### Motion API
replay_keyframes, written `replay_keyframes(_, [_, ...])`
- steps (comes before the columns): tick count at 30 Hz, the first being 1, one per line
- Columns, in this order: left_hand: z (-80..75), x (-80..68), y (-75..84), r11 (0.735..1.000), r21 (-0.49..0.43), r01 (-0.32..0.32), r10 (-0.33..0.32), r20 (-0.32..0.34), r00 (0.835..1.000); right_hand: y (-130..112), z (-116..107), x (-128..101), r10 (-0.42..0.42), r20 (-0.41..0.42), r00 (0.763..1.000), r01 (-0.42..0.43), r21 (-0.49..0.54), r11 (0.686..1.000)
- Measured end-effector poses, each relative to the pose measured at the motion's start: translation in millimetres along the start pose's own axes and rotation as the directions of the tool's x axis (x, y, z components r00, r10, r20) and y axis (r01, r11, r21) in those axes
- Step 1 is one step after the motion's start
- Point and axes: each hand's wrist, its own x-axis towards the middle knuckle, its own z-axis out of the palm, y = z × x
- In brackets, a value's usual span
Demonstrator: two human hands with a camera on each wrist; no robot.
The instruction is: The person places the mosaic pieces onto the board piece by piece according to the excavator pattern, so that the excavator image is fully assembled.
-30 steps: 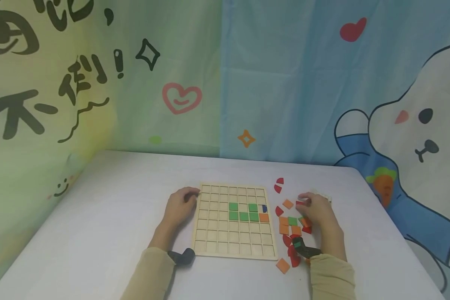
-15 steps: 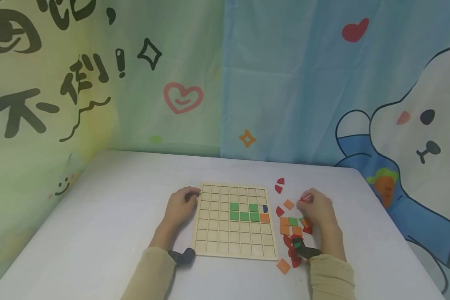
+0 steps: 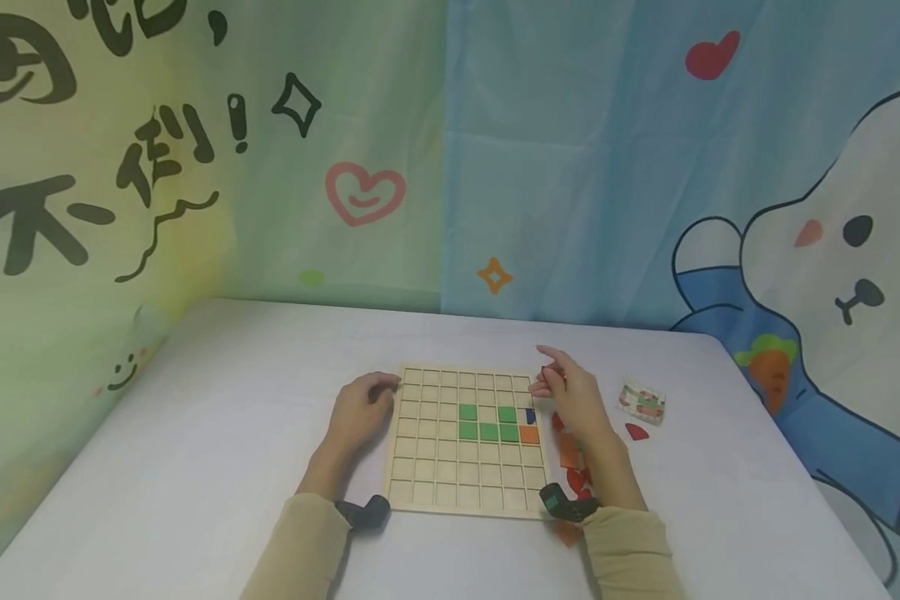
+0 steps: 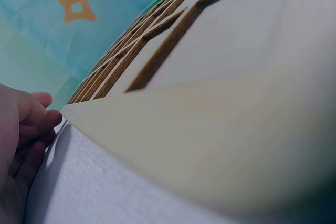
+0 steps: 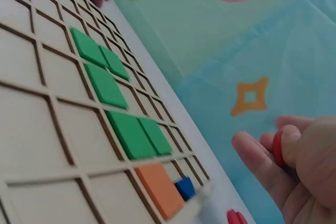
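Wooden board (image 3: 426,450) holds green, orange and blue tiles (image 3: 488,432); right grip (image 3: 574,400) pinches red piece (image 5: 278,147), left grip (image 3: 358,410) loose.

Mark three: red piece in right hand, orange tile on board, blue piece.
Red piece (image 5: 278,146): right wrist view, visible edge.
Orange tile (image 5: 159,188): right wrist view, top face.
Blue piece (image 3: 530,417): head view, top face.

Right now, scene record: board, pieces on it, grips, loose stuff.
board: wooden grid, flat on the white table
on it: five green squares, one orange square, one blue piece
left grip: at the board's far left corner
right grip: pinches a red piece near the board's far right corner
loose: orange pieces and red pieces, partly hidden
card: farther right, one red wedge close by
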Motion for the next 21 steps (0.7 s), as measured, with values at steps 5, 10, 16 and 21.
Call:
replay_keyframes(5, [0.9,0.9,0.1,1.000,0.002,0.001,-0.001,0.001,1.000,-2,5,0,0.040,0.052,0.998,-0.043,0.061,0.997])
replay_keyframes(10, [0.9,1.0,-0.2,1.000,0.009,0.008,-0.008,0.007,1.000,-6,8,-1,0.064,0.088,0.994,-0.065,0.017,0.998])
replay_keyframes(16, [1.1,1.7,-2.0,1.000,0.010,0.007,-0.007,0.006,1.000,-16,23,-3,0.072,0.102,0.992,-0.072,0.001,0.997])
replay_keyframes(21, [0.8,2.0,-2.6,1.000,0.001,0.004,-0.004,0.008,1.000,-23,38,-5,0.040,0.109,0.993,-0.036,-0.034,0.999])
